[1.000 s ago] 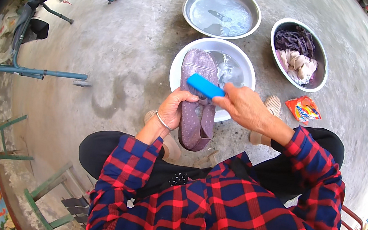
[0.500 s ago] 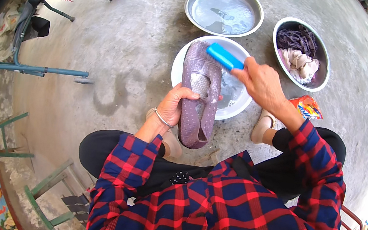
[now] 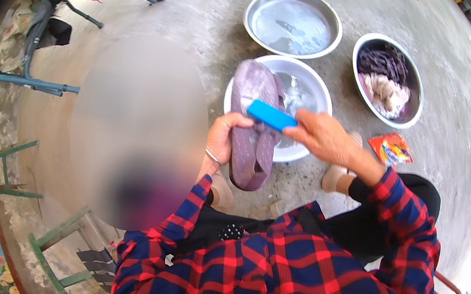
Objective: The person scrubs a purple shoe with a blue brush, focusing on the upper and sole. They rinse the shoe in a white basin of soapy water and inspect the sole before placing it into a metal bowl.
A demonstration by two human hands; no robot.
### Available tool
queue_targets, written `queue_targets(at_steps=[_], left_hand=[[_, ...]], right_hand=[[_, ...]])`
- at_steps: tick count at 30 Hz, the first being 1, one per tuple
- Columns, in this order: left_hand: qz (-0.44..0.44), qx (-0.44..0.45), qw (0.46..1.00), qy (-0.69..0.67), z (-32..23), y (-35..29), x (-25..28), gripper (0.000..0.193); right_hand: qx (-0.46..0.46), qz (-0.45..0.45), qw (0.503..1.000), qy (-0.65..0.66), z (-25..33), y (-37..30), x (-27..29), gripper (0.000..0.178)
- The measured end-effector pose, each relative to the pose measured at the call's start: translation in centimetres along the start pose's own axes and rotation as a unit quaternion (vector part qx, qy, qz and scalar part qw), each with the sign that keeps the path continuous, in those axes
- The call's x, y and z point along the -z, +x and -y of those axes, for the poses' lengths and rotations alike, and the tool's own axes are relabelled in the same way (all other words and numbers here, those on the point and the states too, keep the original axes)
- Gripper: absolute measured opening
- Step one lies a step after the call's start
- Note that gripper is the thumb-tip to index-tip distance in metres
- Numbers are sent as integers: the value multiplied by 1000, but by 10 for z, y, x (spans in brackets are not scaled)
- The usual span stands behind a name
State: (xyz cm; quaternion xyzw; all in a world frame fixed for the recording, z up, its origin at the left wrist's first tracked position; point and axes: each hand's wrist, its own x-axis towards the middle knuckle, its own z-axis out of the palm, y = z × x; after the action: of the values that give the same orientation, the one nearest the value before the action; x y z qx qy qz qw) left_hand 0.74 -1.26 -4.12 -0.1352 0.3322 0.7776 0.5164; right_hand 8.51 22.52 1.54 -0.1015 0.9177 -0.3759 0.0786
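Observation:
My left hand point(image 3: 224, 136) is closed on the side of a purple-grey dotted shoe point(image 3: 243, 154), its toe pointing away from me. The shoe is wet and sits over the near left part of a white basin point(image 3: 301, 151). In my right hand point(image 3: 321, 136) is a blue scrubbing brush point(image 3: 272, 116), gripped by its near end. The brush lies across the middle of the shoe, by the opening; its bristles are hidden beneath it. Water with some suds shows in the white basin.
A metal basin of water point(image 3: 338, 37) stands beyond the white one. To the right, another metal basin point(image 3: 419, 106) holds dark and pale cloths, with an orange packet point(image 3: 391, 148) nearer me. A blue-framed wheeled walker point(image 3: 29, 84) and green-framed stools point(image 3: 54, 236) are at left.
The brush has moved from the shoe's toe back toward its opening, with my right hand coming nearer. My left hand keeps its hold. The whole view has shifted slightly.

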Motion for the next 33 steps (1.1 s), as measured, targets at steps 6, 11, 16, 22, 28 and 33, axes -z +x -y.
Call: queue_targets(at_steps=[6, 11, 16, 22, 28, 33], left_hand=[[61, 20, 998, 9, 7, -1, -6, 63], [79, -15, 997, -4, -4, -13, -23, 57], [65, -17, 998, 22, -4, -17, -26, 53], [75, -29, 997, 24, -3, -17, -40, 54], [103, -16, 995, -1, 0, -17, -31, 54], [67, -9, 998, 20, -1, -14, -26, 54]], right_hand=[[-82, -109, 985, -104, -24, 5, 10, 42], [-71, -108, 990, -60, 0, 5, 4, 41], [-34, -50, 996, -62, 6, -3, 11, 43], [-34, -101, 994, -34, 0, 1, 2, 42], [-61, -123, 984, -114, -2, 12, 9, 40], [-26, -81, 996, 19, 7, 5, -13, 40]])
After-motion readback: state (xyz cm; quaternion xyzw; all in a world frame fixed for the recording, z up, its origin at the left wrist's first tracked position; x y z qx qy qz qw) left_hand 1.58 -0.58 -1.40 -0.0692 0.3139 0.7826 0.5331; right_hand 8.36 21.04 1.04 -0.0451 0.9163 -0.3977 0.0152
